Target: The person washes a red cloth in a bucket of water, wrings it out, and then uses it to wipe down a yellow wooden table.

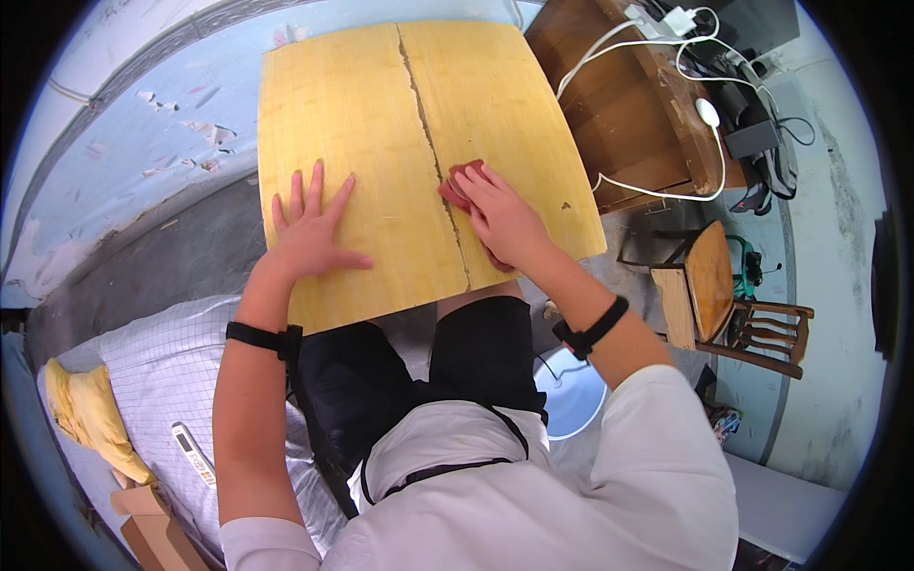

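Note:
In front of me is a yellow wooden tabletop (357, 107) with a long jagged crack running from its far edge to its near edge and a small chip at the right. My left hand (310, 239) rests flat on its left part, fingers spread, holding nothing. Under my right hand (503, 218) a folded dark red cloth (459, 187) is pressed on the board just right of the crack; part of it shows beyond the fingertips and part below the palm.
A brown wooden cabinet (628, 107) with white cables stands at the right, near wooden chairs (714, 282). A light blue basin (571, 403) is on the floor by my right leg. At the left lie a checked cover (153, 357), a remote control (193, 453), a yellow cloth (96, 410) and a cardboard box (153, 528).

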Available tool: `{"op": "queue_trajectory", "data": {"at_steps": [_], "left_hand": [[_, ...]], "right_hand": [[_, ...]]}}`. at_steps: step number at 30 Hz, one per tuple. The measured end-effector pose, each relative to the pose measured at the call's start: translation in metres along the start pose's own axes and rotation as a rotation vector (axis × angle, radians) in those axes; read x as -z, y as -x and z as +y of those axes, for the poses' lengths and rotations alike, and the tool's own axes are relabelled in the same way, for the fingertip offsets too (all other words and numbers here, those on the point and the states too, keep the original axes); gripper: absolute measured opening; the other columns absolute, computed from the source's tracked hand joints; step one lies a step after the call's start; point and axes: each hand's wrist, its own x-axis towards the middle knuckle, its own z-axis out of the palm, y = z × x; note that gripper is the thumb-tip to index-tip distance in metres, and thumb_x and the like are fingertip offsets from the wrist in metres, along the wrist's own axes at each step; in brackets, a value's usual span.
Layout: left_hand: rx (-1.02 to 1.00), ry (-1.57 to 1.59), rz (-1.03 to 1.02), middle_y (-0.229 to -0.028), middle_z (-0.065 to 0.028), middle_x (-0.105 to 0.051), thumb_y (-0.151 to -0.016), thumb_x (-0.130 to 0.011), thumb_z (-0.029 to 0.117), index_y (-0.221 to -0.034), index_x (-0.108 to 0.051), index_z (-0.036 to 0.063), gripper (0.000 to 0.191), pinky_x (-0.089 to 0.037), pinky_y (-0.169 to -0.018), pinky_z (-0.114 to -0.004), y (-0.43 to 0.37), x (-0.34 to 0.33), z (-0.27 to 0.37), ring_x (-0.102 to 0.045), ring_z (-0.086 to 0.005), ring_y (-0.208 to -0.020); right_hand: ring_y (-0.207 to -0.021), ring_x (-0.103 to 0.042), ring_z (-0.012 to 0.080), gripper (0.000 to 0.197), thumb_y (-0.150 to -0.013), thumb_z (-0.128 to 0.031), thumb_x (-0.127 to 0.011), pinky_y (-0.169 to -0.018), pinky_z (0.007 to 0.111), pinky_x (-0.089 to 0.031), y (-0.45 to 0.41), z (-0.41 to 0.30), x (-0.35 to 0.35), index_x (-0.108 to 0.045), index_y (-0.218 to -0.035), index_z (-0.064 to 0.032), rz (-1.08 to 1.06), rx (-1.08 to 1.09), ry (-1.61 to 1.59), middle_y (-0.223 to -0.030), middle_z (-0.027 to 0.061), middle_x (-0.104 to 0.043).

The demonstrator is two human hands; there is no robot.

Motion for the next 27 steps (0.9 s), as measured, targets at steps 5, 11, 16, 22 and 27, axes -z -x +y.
{"op": "queue_trajectory", "data": {"at_steps": [5,11,16,22,27], "left_hand": [[-0.006,-0.023,0.026,-0.185,-0.0163,0.011,-0.064,-0.092,0.072,-0.177,-0.018,0.0376,0.139,0.005,-0.13,-0.068,0.002,-0.003,-0.005,0.013,-0.045,-0.168],[0.015,-0.013,0.012,-0.185,-0.016,0.01,-0.063,-0.093,0.071,-0.177,-0.018,0.0384,0.141,0.004,-0.13,-0.067,-0.003,-0.002,-0.002,0.013,-0.0446,-0.168],[0.019,-0.011,0.015,-0.185,-0.0165,0.009,-0.063,-0.093,0.071,-0.177,-0.018,0.0371,0.14,0.005,-0.13,-0.067,-0.002,-0.006,-0.003,0.013,-0.0446,-0.168],[0.027,-0.007,0.014,-0.185,-0.0167,0.009,-0.062,-0.093,0.073,-0.177,-0.018,0.0371,0.142,0.004,-0.129,-0.068,0.0,-0.002,-0.009,0.013,-0.0437,-0.168],[0.012,-0.013,0.026,-0.185,-0.0171,0.009,-0.06,-0.093,0.073,-0.177,-0.018,0.0372,0.144,0.005,-0.129,-0.069,-0.005,-0.007,-0.002,0.013,-0.0438,-0.168]], "right_hand": [[-0.15,-0.051,0.0358,0.056,-0.099,-0.01,-0.063,-0.12,0.044,-0.047,0.051,0.072,0.023,-0.059,-0.154,-0.0112,0.181,-0.19,-0.093,-0.161,0.0138,-0.056],[-0.149,-0.052,0.0374,0.052,-0.101,-0.014,-0.064,-0.121,0.045,-0.046,0.074,0.106,0.03,-0.06,-0.153,-0.0094,0.329,-0.433,-0.013,-0.161,0.0146,-0.056],[-0.154,-0.047,0.0357,0.053,-0.105,-0.01,-0.057,-0.124,0.044,-0.043,0.077,0.039,0.006,-0.054,-0.158,-0.0096,0.165,-0.167,-0.026,-0.162,0.0161,-0.055],[-0.158,-0.04,0.0382,0.052,-0.108,-0.011,-0.055,-0.128,0.044,-0.038,0.064,0.103,0.028,-0.051,-0.159,-0.0064,0.146,-0.289,-0.047,-0.164,0.0173,-0.052],[-0.161,-0.035,0.0378,0.05,-0.11,-0.008,-0.052,-0.13,0.043,-0.035,0.005,0.15,0.029,-0.049,-0.16,-0.0047,0.133,-0.255,0.027,-0.17,0.0199,-0.043]]}}
